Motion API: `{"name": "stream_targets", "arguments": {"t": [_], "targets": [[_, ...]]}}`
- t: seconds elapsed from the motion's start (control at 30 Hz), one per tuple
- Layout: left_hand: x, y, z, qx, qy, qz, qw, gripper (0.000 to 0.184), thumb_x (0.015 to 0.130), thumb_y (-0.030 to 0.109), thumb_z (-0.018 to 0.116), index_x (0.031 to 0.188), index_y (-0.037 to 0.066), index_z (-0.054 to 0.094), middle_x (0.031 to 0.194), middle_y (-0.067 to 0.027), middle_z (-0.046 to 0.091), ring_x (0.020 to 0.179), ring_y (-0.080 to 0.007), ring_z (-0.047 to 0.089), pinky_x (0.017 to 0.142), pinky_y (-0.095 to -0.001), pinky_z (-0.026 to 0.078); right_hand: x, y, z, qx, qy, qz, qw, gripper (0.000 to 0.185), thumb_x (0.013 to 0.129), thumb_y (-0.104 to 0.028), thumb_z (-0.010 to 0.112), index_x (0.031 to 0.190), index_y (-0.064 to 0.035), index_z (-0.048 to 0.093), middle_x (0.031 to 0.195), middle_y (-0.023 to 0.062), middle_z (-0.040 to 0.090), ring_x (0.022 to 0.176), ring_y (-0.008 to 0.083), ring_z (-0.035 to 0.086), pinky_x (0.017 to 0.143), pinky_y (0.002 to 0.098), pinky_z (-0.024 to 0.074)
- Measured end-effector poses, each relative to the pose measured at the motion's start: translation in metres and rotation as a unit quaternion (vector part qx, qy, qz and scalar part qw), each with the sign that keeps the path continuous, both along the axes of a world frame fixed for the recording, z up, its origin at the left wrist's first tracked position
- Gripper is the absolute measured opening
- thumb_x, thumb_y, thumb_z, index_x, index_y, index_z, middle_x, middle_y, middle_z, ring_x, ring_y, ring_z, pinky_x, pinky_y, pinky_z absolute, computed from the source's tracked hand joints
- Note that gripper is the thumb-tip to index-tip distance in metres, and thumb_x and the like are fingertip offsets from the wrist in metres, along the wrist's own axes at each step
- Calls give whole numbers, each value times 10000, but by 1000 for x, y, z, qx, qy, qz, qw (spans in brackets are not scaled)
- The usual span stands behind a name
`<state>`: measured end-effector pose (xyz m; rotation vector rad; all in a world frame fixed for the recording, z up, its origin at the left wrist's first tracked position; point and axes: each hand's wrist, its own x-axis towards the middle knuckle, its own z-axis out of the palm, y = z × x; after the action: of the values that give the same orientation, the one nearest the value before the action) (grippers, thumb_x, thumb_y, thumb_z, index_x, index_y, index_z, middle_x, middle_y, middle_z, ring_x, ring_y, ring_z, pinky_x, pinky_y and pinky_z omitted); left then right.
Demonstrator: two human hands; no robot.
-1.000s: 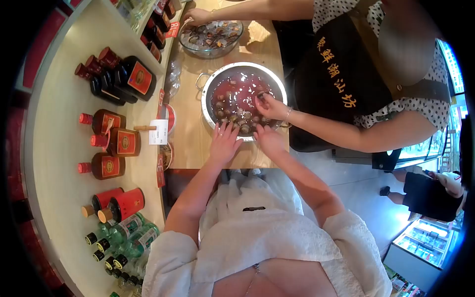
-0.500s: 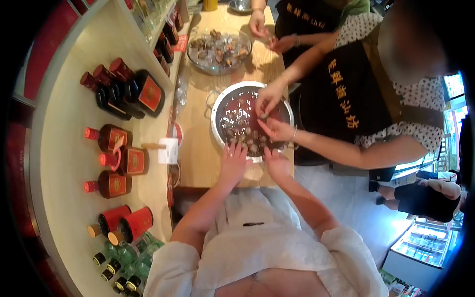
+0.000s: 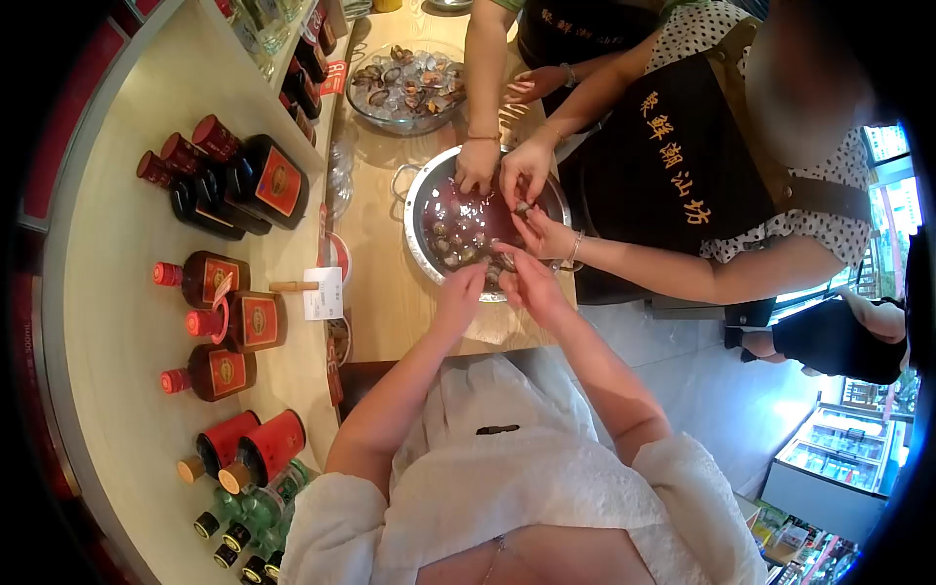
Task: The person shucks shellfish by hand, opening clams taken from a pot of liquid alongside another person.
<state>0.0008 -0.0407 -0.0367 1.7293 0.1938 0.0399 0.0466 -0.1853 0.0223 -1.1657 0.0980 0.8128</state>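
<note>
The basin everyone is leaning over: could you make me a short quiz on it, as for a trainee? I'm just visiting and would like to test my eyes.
1. Multiple choice: what colour is the liquid in the basin?
A) Bright green
B) Reddish
C) Milky white

2. True or false: the glass bowl stands on the table, outside the basin.

3. Short answer: what does the worker in dotted sleeves hold over the basin?

Key:
1. B
2. True
3. A shell
</note>
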Motion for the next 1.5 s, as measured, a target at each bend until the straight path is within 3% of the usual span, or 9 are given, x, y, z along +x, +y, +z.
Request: {"name": "stream_targets", "arguments": {"t": [0.03,0.1,0.23,0.3,0.43,0.5,0.9,1.13,1.5], "targets": [[0,0,5,2,2,0,1000,327,869,193,492,1119,-13,539,1030,-98,606,955,-229,563,922,-335,374,-2,3,-2,2,2,0,1000,411,958,-384,298,1246,-118,422,626,8,461,451,72,354,429,188,276],[0,0,24,-236,58,4,970,327,888,178,498,1152,-13,521,1026,-65,603,893,-144,567,804,-240,427,-6,9,-4,38,18,2,999,419,958,-380,297,1271,-120,397,634,16,471,451,68,375,428,191,292],[0,8,30,-248,66,-1,967,320,887,160,514,1158,-12,514,1001,-44,597,886,-84,538,794,-236,428,-6,17,-7,44,3,6,999,400,960,-341,318,1290,-122,376,645,12,481,457,68,399,428,197,327],[-2,10,40,-261,38,4,965,293,877,122,524,1132,-21,524,1006,-55,593,928,-101,541,826,-246,421,-3,19,-7,-113,-125,32,985,370,953,-264,359,1288,-109,379,677,14,521,481,71,448,445,198,377],[4,14,41,-225,74,18,971,281,867,101,535,1121,-19,529,993,-64,598,902,-111,559,790,-257,449,6,13,-12,-125,-189,56,972,363,929,-200,403,1272,-81,396,742,27,581,543,77,523,468,198,417],[9,17,38,-238,84,12,967,245,860,81,536,1077,-32,542,934,-70,615,777,-129,603,665,-236,493,9,9,-8,-122,-204,94,967,349,905,-185,453,1226,-50,435,797,45,618,611,85,577,486,202,437],[19,22,43,-218,103,-59,969,284,821,69,592,1084,-27,543,956,-66,612,877,-122,580,778,-242,462,33,-3,-17,-114,-156,136,972,343,831,-123,571,1133,6,472,781,58,636,655,100,608,550,216,478],[16,27,49,-274,130,-62,951,234,803,49,601,1013,-45,554,919,-106,628,825,-152,615,729,-261,499,40,-4,-13,-113,-125,204,965,348,801,-142,604,1077,39,496,796,71,634,675,107,609,576,221,491],[11,29,29,-79,118,-94,985,274,684,85,652,922,-7,554,800,-84,604,749,-144,598,668,-264,490,36,5,-1,-164,-116,272,941,278,748,-149,597,936,49,545,767,92,610,652,136,619,585,250,516]]}}
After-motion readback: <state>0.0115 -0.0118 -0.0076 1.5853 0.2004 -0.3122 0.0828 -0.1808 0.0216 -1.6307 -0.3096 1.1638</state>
